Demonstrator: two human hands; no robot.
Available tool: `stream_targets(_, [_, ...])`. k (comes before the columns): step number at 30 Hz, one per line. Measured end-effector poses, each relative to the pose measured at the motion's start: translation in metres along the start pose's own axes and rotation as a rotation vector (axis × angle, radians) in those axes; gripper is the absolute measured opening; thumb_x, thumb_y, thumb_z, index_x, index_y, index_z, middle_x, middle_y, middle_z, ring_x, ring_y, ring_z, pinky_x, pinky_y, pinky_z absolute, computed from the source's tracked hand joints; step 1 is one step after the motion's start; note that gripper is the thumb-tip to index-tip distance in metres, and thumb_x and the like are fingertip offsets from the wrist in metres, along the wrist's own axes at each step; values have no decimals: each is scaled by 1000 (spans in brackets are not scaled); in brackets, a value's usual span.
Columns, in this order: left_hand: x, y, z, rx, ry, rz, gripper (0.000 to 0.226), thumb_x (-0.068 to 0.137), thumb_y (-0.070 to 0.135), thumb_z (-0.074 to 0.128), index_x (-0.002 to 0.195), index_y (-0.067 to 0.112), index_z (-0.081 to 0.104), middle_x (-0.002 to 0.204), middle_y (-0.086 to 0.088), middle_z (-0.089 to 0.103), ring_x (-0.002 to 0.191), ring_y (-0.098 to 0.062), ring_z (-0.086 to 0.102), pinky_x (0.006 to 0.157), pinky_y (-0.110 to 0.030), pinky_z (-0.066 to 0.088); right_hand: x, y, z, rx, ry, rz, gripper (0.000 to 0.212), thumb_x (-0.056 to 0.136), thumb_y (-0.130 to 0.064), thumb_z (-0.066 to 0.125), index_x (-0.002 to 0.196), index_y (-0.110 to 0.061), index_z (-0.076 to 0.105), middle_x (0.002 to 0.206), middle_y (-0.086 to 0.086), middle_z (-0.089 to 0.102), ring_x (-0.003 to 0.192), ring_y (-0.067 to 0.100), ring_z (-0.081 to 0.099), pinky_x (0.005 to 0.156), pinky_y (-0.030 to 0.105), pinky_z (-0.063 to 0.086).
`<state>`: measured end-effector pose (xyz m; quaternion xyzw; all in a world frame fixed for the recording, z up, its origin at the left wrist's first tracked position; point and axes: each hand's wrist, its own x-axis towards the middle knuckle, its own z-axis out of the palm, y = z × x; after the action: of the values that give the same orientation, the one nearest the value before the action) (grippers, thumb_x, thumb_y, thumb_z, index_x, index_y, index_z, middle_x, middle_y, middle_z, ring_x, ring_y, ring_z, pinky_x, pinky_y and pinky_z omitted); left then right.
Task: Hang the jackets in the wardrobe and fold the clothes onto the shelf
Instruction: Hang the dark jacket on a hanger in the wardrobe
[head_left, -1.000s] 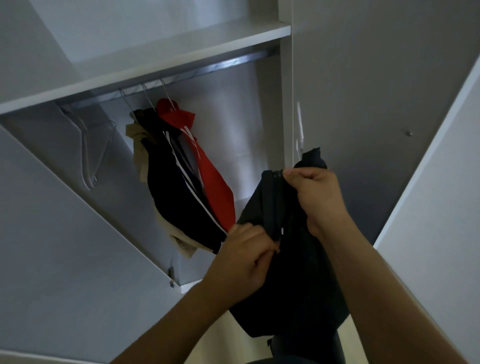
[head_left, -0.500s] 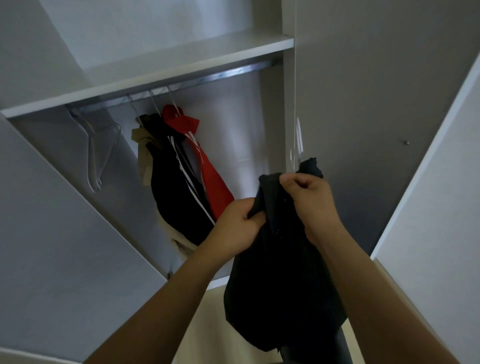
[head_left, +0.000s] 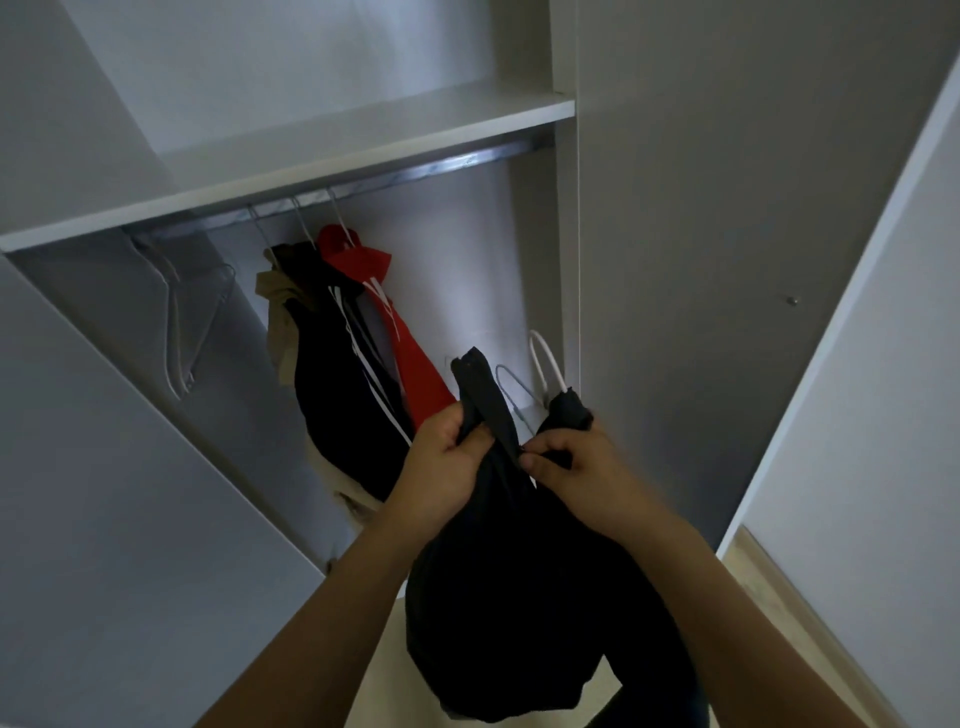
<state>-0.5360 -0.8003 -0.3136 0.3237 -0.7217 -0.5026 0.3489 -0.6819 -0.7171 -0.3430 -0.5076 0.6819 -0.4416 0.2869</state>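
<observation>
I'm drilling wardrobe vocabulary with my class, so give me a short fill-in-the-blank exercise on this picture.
1. Both hands, the left hand and the right hand, grip a ____ jacket.
2. The rightmost garment hanging on the rail is ____ in colour.
3. The bare hanger hangs to the ____ of the hung clothes.
4. The rail runs directly under a white ____.

Missing words: black; red; left; shelf

Dim white walls (head_left: 883, 364), pale floor (head_left: 779, 587)

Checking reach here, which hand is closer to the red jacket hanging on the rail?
Left. The left hand sits just below the red jacket's hem; the right hand is farther right, across the black jacket.
</observation>
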Motion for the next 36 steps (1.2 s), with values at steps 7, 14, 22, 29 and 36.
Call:
stream_targets(7, [-3, 0, -2, -8, 23, 3, 24, 93, 17, 56, 79, 32, 69, 77, 5, 71, 72, -9, 68, 63, -19, 51, -3, 3, 9, -275, -3, -166, 6, 86, -32, 66, 87, -27, 67, 110, -10, 31, 78, 2, 52, 72, 7, 37])
stream_targets(14, [-4, -6, -10, 44, 112, -7, 23, 96, 14, 56, 84, 28, 69, 83, 4, 71, 79, -15, 69, 70, -27, 57, 6, 8, 0, -171, 23, -96, 17, 90, -34, 63, 74, -28, 62, 102, -23, 31, 79, -2, 51, 70, 3, 35])
stream_targets(22, [-1, 0, -8, 77, 170, -57, 25, 98, 16, 54, 83, 32, 65, 81, 8, 70, 72, -5, 67, 64, -16, 53, 16, 3, -5, 479, -127, 197, 35, 95, -16, 51, 61, -23, 57, 98, 9, 47, 79, 20, 53, 74, 31, 41])
stream_targets(29, [2, 18, -5, 65, 337, -14, 17, 98, 22, 54, 92, 33, 65, 87, 10, 68, 83, -8, 66, 77, -28, 53, 34, 11, -3, 227, 91, 167, 26, 97, -17, 55, 72, -15, 63, 126, 12, 37, 84, 16, 53, 84, 26, 41])
stream_targets(36, [-18, 31, -42, 3, 586, -15, 14, 98, 36, 53, 89, 42, 60, 85, 25, 65, 80, 11, 60, 75, -18, 45, 57, 30, -37, 154, 264, 280, 14, 96, -17, 58, 88, -10, 68, 137, 9, 26, 95, 24, 51, 101, 30, 39])
